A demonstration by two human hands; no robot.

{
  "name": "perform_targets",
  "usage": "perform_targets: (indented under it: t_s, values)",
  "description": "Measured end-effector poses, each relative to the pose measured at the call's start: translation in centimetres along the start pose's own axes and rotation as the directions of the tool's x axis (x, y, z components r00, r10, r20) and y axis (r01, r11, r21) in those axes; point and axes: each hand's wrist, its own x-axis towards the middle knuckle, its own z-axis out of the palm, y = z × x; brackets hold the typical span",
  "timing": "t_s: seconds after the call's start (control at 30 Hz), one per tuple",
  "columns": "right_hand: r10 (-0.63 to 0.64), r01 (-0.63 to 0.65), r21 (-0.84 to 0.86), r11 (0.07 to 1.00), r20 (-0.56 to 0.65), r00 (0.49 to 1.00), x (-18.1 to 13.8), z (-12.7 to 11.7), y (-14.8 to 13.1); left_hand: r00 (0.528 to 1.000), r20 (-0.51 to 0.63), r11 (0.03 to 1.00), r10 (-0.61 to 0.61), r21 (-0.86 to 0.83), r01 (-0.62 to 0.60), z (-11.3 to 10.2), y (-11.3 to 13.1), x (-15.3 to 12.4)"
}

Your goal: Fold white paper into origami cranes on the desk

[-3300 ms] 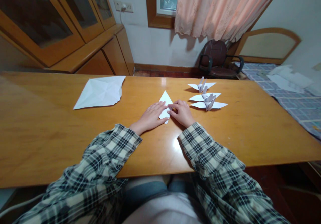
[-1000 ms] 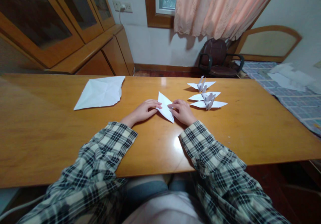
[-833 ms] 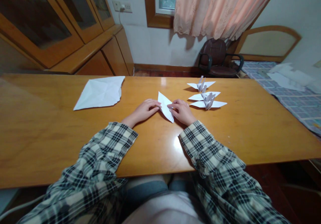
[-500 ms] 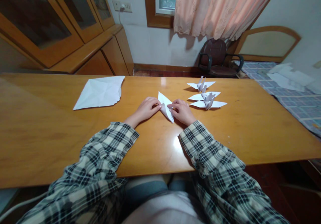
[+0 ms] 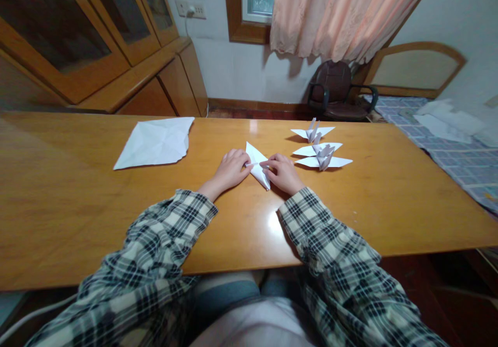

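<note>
A partly folded piece of white paper lies on the table in front of me, one point toward the far side and the other toward me. My left hand pinches its left edge near the middle, fingers closed. From the other side, my right hand has thumb and fingers closed on the right edge. The fingertips hide part of the middle folds. Just right of my right hand stand folded paper cranes: a near crane, a middle crane partly behind it, and a far crane.
A creased, unfolded white sheet lies at the left of the wooden table. Past the far edge are a dark office chair and a wooden cabinet. A bed with a checked cover is on the right.
My left hand has shifted slightly right and its fingers now lie closer over the folded paper's middle. My right hand stays nearly still. The cranes and loose sheet have not moved.
</note>
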Motion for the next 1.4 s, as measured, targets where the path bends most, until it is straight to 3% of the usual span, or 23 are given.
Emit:
perform_targets:
  t_s: [0.33,1.4]
  values:
    - [0.066,-0.068,-0.03,0.997,-0.067,0.996,-0.3,0.3,-1.5,1.0,-0.008,0.997,0.003,0.076,-0.003,0.2,0.4,-0.1]
    - [0.077,-0.08,-0.115,0.99,-0.035,0.996,-0.5,0.6,-1.9,0.999,-0.037,0.992,-0.018,0.122,0.022,0.5,0.8,0.0]
